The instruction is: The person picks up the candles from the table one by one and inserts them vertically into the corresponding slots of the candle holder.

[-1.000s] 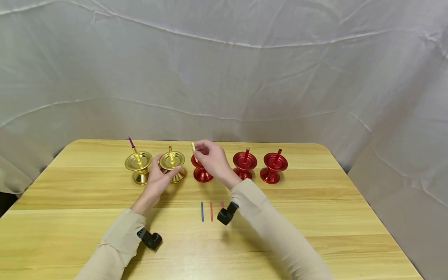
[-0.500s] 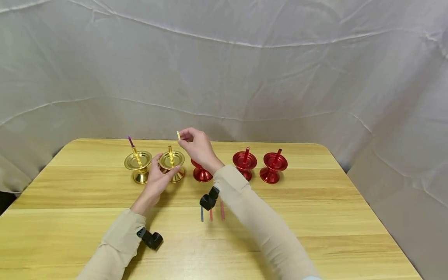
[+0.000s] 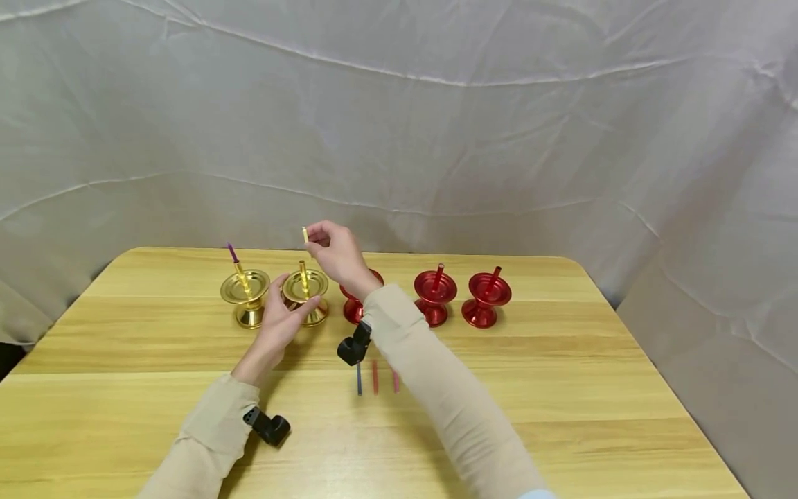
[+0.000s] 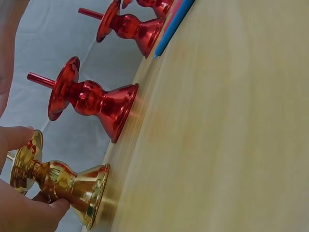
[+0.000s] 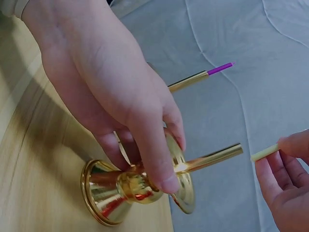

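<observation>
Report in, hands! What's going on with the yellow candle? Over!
Left hand gripping candleless gold holder. Right hand pinching yellow candle above that holder's tube, not in yet. Nothing visible between candle and tube. Over.

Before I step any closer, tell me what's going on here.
A person is working with candles and holders. The left hand steadies a gold holder, while the right hand pinches a yellow candle above that holder's tube, not yet in it. The other gold holder already carries a purple candle. The three red holders show no candles. A blue candle, a red candle and a pink candle lie on the table.
</observation>
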Motion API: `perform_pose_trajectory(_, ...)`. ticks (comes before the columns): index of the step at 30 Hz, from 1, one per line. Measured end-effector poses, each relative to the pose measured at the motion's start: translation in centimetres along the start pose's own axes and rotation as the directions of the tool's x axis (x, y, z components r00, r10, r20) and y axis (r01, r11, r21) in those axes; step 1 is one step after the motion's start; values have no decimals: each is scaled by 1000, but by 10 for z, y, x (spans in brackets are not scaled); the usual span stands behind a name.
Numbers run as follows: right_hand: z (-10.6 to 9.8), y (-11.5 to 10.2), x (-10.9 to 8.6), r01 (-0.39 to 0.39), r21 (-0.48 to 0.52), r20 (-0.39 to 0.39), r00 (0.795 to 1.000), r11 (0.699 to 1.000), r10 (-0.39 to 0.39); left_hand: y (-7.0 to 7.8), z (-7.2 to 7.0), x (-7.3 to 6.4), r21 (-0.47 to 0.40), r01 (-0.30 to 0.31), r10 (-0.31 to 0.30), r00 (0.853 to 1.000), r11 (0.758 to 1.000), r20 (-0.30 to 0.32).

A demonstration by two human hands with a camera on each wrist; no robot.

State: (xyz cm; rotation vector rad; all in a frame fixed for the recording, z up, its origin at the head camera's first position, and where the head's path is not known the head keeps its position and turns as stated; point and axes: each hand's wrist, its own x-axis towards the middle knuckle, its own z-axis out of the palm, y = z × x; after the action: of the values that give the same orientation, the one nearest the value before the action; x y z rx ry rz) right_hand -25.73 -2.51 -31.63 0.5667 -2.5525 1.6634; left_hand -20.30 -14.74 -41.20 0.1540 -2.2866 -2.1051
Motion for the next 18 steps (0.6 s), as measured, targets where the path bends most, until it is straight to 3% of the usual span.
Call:
perform_pose_trajectory(12,8,3,2,-14,68,-17,1000,998,15,2,1,-1,5,-2,2,1000,1000,3)
perform_pose_trajectory(18,9,6,0,-12,41,9,1000,999,11,-1,2,0,12,-1,1,1000,1000,8)
